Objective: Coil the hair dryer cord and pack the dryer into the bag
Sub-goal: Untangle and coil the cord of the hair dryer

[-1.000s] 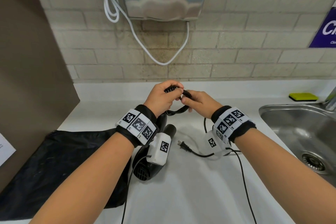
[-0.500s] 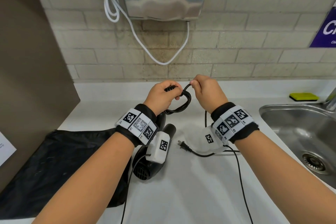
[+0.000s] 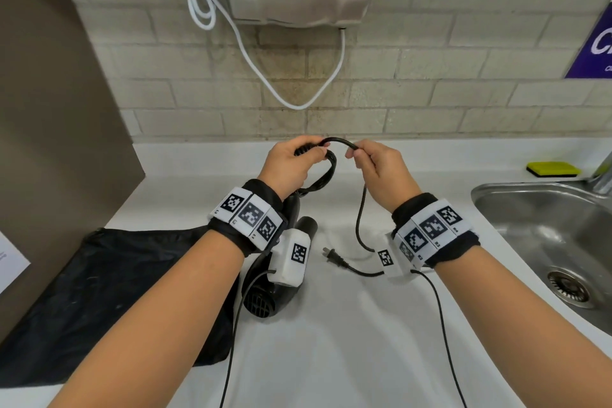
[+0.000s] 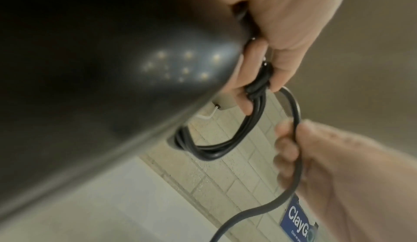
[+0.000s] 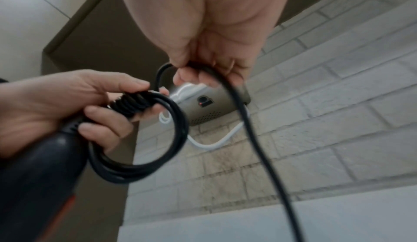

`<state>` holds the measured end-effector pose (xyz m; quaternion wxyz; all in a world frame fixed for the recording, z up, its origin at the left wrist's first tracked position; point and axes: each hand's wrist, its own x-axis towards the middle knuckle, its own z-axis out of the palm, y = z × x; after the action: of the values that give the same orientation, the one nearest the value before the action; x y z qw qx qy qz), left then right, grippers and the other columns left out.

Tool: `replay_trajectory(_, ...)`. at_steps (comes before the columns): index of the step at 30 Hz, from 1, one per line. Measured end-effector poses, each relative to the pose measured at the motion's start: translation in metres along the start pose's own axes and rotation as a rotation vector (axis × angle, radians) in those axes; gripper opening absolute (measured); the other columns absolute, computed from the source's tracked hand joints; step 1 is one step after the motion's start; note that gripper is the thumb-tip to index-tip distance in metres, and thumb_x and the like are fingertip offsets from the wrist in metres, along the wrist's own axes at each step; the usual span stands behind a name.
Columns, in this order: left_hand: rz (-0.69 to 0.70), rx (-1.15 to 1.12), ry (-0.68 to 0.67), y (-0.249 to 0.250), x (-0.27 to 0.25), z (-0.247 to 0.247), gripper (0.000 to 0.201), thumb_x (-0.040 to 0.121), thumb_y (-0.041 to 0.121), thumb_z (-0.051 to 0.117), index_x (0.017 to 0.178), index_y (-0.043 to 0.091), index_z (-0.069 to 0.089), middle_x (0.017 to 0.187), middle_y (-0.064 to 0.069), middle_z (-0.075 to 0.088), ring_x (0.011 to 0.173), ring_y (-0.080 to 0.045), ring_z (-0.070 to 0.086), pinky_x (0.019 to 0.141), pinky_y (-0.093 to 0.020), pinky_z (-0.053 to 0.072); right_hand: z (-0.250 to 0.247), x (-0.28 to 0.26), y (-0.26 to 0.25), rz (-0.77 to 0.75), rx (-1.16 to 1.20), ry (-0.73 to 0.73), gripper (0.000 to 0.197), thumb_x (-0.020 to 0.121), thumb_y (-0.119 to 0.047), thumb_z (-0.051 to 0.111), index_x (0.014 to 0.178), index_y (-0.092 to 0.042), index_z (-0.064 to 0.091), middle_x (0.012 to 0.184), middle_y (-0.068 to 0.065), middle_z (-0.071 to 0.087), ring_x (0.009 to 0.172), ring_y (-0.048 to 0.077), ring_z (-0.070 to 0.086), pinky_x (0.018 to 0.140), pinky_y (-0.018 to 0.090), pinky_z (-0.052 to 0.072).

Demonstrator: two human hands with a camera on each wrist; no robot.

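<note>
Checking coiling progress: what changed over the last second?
The right hand drew away from the left hand, pulling a fresh arc of cord between them. The left hand kept holding the coil; dryer, plug and bag stayed put.

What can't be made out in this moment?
- Dryer body: head view, hidden by left wrist camera and arm.
- Bag opening: head view, under the left forearm.
- Number of cord loops: wrist views, blurred.
- Left hand: left wrist view, cut off by the edge.
</note>
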<state>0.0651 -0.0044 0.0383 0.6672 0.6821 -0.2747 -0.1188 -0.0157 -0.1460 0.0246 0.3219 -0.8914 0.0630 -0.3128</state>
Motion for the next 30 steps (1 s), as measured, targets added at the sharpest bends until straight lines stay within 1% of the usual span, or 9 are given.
replay_trajectory(4,0.005,-0.007,-0.01,-0.001,0.0,-0.002,0.019,0.09,0.006,0.057,0.095,0.023,0.064,0.088,-0.014,0.059,0.033,-0.002,0.035,0.039,-0.012,0.03,-0.003,-0.008,0.015,0.115,-0.032,-0.161,0.02,0.094,-0.007,0.043,0.096,-0.004,0.062,0.08,0.001,0.057,0.068,0.01,0.052,0.06,0.004,0.039)
replay_trajectory(10,-0.026,-0.02,-0.006,-0.003,0.0,0.004,0.011,0.09,0.011,0.057,0.087,0.02,0.061,0.08,-0.006,0.063,0.033,-0.004,0.03,0.036,-0.016,0.027,-0.004,-0.011,0.014,0.148,0.298,0.118,0.02,0.085,0.0,0.058,0.098,-0.014,0.055,0.083,-0.008,0.056,0.058,-0.003,0.057,0.058,0.009,0.048)
replay_trajectory(13,-0.019,-0.001,0.01,-0.004,0.001,0.005,0.01,0.09,0.013,0.057,0.086,0.021,0.061,0.081,-0.006,0.064,0.032,-0.002,0.033,0.037,-0.015,0.028,0.0,-0.022,0.022,0.1,0.092,0.152,0.018,0.082,-0.01,0.064,0.087,-0.016,0.048,0.089,-0.003,0.049,0.062,0.004,0.051,0.058,0.009,0.043)
replay_trajectory(16,-0.006,0.009,0.004,-0.004,0.0,0.007,0.011,0.091,0.014,0.057,0.085,0.023,0.061,0.081,-0.005,0.064,0.032,-0.003,0.034,0.037,-0.015,0.029,0.011,-0.036,0.03,0.135,-0.149,-0.26,0.015,0.088,-0.02,0.059,0.076,-0.01,0.061,0.076,0.004,0.057,0.062,0.011,0.048,0.065,0.022,0.037)
replay_trajectory(18,-0.005,0.015,-0.008,-0.003,-0.001,0.009,0.012,0.09,0.013,0.057,0.084,0.023,0.061,0.081,-0.006,0.064,0.032,-0.002,0.035,0.038,-0.014,0.029,0.027,-0.045,0.035,0.257,-0.343,-0.651,0.02,0.089,-0.025,0.055,0.091,-0.01,0.067,0.094,0.004,0.064,0.082,0.015,0.054,0.075,0.023,0.04)
replay_trajectory(20,-0.004,0.018,-0.015,-0.003,-0.002,0.012,0.009,0.09,0.012,0.057,0.087,0.02,0.061,0.082,-0.007,0.063,0.033,-0.001,0.038,0.038,-0.012,0.029,0.043,-0.052,0.043,0.328,-0.526,-0.833,0.026,0.088,-0.03,0.054,0.104,-0.013,0.065,0.112,0.004,0.062,0.101,0.021,0.056,0.084,0.026,0.045)
replay_trajectory(22,0.0,0.024,-0.02,-0.003,-0.002,0.014,0.006,0.09,0.012,0.057,0.092,0.016,0.062,0.083,-0.007,0.063,0.033,0.002,0.041,0.04,-0.01,0.029,0.055,-0.06,0.05,0.368,-0.648,-0.9,0.034,0.085,-0.031,0.057,0.112,-0.01,0.061,0.117,0.007,0.061,0.108,0.025,0.057,0.091,0.031,0.048)
replay_trajectory(26,-0.008,0.019,-0.022,-0.002,-0.003,0.015,0.008,0.09,0.012,0.057,0.096,0.013,0.061,0.081,-0.007,0.063,0.032,0.001,0.039,0.039,-0.01,0.029,0.064,-0.071,0.062,0.414,-0.66,-0.905,0.038,0.08,-0.023,0.065,0.114,-0.012,0.054,0.118,0.007,0.059,0.107,0.024,0.056,0.082,0.027,0.045)
replay_trajectory(30,-0.005,0.013,-0.038,0.0,-0.005,0.015,0.009,0.09,0.011,0.056,0.096,0.014,0.062,0.081,-0.007,0.062,0.032,-0.003,0.032,0.038,-0.014,0.027,0.056,-0.062,0.051,0.388,-0.677,-0.951,0.03,0.088,-0.016,0.053,0.117,-0.01,0.059,0.117,0.009,0.061,0.109,0.025,0.057,0.087,0.029,0.045)
